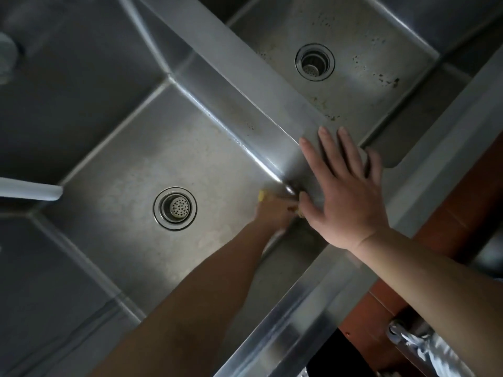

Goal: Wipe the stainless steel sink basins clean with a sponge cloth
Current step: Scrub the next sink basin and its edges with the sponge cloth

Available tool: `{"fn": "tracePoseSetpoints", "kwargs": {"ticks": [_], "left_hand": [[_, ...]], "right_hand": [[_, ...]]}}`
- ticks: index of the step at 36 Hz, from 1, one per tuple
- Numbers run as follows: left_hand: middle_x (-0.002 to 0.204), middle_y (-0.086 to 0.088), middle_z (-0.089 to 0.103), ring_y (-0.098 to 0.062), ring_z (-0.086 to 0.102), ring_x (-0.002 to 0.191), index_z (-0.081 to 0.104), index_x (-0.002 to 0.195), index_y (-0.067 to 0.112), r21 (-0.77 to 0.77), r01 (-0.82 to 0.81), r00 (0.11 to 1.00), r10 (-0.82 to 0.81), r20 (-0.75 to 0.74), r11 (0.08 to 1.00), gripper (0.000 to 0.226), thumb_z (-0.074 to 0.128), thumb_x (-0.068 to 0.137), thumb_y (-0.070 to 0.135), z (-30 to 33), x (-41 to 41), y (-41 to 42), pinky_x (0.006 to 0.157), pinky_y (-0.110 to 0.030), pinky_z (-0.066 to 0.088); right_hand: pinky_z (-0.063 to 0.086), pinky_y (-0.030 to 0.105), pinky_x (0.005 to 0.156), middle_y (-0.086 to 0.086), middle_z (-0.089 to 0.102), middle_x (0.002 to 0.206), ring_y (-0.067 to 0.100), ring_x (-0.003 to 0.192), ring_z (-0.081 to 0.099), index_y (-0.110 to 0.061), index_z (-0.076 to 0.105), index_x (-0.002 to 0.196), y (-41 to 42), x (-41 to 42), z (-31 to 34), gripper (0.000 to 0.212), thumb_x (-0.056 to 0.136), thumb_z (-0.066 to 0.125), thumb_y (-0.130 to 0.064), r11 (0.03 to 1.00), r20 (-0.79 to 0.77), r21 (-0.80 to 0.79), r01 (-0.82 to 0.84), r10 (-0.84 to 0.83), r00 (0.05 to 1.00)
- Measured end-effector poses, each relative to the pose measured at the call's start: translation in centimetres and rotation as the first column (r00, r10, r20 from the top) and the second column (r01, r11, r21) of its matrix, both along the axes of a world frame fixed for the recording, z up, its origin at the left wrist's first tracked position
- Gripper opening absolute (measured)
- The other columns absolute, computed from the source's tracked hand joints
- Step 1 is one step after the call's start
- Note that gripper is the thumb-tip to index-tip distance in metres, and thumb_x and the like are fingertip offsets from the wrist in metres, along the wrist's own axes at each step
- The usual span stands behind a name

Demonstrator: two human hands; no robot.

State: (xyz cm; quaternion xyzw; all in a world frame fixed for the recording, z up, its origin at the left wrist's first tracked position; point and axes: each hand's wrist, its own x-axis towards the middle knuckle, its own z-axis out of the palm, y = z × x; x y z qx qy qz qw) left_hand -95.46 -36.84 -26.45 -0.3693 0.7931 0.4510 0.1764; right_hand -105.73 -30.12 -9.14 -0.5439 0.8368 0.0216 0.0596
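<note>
While the left hand (275, 213) works down in the near basin (130, 183), fingers curled on a yellow cloth (263, 195), the entry reads as follows.

Cloth: mostly hidden under the hand; a yellow edge shows at either side. Pressed at the foot of the basin wall, in the corner below the divider (245, 85), right of the drain (175, 208).

Right hand (343, 186): flat, fingers straight and spread, resting on the divider where it meets the front rim (307, 303). Holds nothing; serves as a brace.

Far basin (362, 85): dark specks around its drain (315, 62) and along the near edge. Judged not yet wiped.

Hose (30, 190): white end at left, over the near basin. No water seen running.

Method, as judged: the corner seam is where grime collects, so the cloth should be folded to a firm edge and drawn along the seam, not dabbed. Strokes should run from the walls toward the drain. The bracing hand may stay put for leverage, but must lift when the divider top is wiped. Specked basin will want firmer pressure.
</note>
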Motion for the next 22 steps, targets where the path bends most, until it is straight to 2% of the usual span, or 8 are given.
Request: {"fn": "tracePoseSetpoints", "kwargs": {"ticks": [4,8,12,13,15,18,20,22], "left_hand": [[0.114,-0.007,0.070,-0.027,0.061,0.109,0.064,0.119,0.023,-0.013,0.038,0.999,-0.038,0.003,0.999,0.024,0.050,0.100,0.025,-0.1,0.0,1.9,0.072,-0.032,0.040],[0.121,-0.011,0.067,-0.030,0.062,0.113,0.066,0.122,0.012,0.356,-0.103,0.992,0.123,-0.035,0.929,0.027,0.054,0.097,0.015,0.8,0.7,0.2,0.089,-0.033,0.050],[0.115,-0.006,0.071,-0.021,0.067,0.102,0.067,0.120,0.023,0.559,-0.293,0.942,0.335,0.028,0.776,0.027,0.060,0.095,0.031,2.7,3.8,-3.1,0.088,-0.035,0.055],[0.111,-0.005,0.072,-0.020,0.069,0.096,0.066,0.119,0.024,0.622,-0.396,0.887,0.457,0.067,0.676,0.025,0.060,0.095,0.029,3.0,4.7,-4.1,0.083,-0.034,0.056],[0.111,-0.012,0.072,-0.024,0.069,0.090,0.064,0.123,0.018,0.711,-0.570,0.682,0.719,0.131,0.412,0.026,0.058,0.098,0.021,3.5,6.5,-6.4,0.076,-0.034,0.056],[0.116,-0.019,0.068,-0.031,0.065,0.097,0.060,0.127,0.010,0.674,-0.733,0.242,0.962,0.125,0.096,0.027,0.049,0.102,0.011,3.9,8.6,-10.9,0.080,-0.041,0.055],[0.091,-0.009,0.075,-0.024,0.070,0.081,0.065,0.109,0.014,0.592,-0.806,-0.011,1.000,0.016,-0.018,0.019,0.048,0.102,0.009,4.2,9.5,-14.4,0.070,-0.035,0.058],[0.061,0.004,0.068,-0.014,0.060,0.053,0.066,0.099,0.019,0.500,-0.861,-0.160,0.982,-0.095,-0.092,0.015,0.052,0.101,0.015,4.4,10.1,-18.0,0.046,-0.022,0.045]], "right_hand": [[0.019,0.065,0.113,0.004,0.015,0.166,0.029,0.153,0.011,-0.030,0.013,0.159,-0.1,0.2,0.6,0.085,0.085,0.051,-0.049,1.000,0.020,0.026,-0.009,0.009,1.000],[0.018,0.064,0.113,0.007,0.030,0.160,0.035,0.147,0.025,-0.024,0.034,0.150,-1.8,0.5,2.0,0.070,0.085,0.051,-0.045,0.998,0.080,-0.025,-0.058,0.060,0.995],[0.024,0.062,0.113,0.008,0.034,0.158,0.034,0.146,0.027,-0.021,0.042,0.146,-6.4,0.7,3.1,0.064,0.085,0.053,-0.036,0.976,0.179,-0.118,-0.183,0.202,0.963],[0.025,0.061,0.113,0.009,0.035,0.157,0.034,0.146,0.028,-0.020,0.041,0.147,-7.9,0.8,3.3,0.064,0.086,0.054,-0.035,0.967,0.186,-0.132,-0.217,0.239,0.953],[0.027,0.060,0.113,0.010,0.034,0.158,0.033,0.147,0.027,-0.018,0.038,0.149,-11.0,0.7,3.4,0.066,0.087,0.057,-0.032,0.952,0.172,-0.131,-0.276,0.296,0.940],[0.024,0.057,0.115,0.008,0.029,0.160,0.029,0.149,0.023,-0.019,0.031,0.152,-15.7,0.3,3.0,0.069,0.089,0.056,-0.032,0.934,0.130,-0.084,-0.347,0.356,0.925],[0.022,0.055,0.115,0.008,0.030,0.160,0.028,0.149,0.024,-0.019,0.029,0.152,-18.4,0.1,2.6,0.072,0.087,0.057,-0.033,0.926,0.111,-0.074,-0.371,0.377,0.919],[0.019,0.052,0.114,0.006,0.029,0.161,0.028,0.149,0.023,-0.019,0.026,0.154,-20.5,0.0,2.0,0.078,0.085,0.058,-0.035,0.925,0.097,-0.058,-0.375,0.379,0.920]]}}
